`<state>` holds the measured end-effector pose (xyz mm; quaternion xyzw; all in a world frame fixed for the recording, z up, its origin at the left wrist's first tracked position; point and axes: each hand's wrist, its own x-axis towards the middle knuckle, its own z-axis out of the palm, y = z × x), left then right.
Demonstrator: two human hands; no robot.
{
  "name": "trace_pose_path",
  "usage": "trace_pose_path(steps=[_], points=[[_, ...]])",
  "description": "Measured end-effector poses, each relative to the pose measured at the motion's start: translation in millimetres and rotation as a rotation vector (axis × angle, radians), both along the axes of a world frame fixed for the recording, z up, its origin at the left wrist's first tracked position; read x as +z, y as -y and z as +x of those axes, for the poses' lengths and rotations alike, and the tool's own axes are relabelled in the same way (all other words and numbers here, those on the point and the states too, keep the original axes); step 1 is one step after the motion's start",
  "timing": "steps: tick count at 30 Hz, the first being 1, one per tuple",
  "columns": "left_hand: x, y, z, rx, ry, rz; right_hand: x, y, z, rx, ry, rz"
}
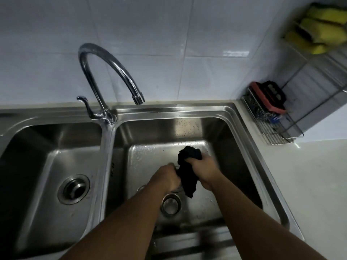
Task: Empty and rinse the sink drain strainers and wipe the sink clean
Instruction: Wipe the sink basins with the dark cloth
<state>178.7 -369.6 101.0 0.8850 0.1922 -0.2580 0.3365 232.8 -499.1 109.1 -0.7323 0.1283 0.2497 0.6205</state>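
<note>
while you lean over the double sink [244, 117], the curved tap [105, 66] stands behind its divider and a wire rack [272, 126] sits at the right corner. low in the right basin your right hand [204, 171] grips a black cloth [187, 177], fingers curled tight round it. your left hand [165, 179] touches the cloth, fingers curled round a metal piece [177, 167] whose rim alone shows. just below lies the right drain [170, 203]; the left basin's strainer [73, 188] sits in place.
</note>
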Motion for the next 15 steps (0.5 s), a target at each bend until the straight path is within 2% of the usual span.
trace_pose_path(steps=[10,15], points=[[-10,-9,0,-0.048,0.023,0.02,-12,-23,1,0.0,0.006,-0.068],[-29,-12,-11,-0.076,-0.055,0.024,-21,-22,-4,-0.046,-0.012,-0.091]])
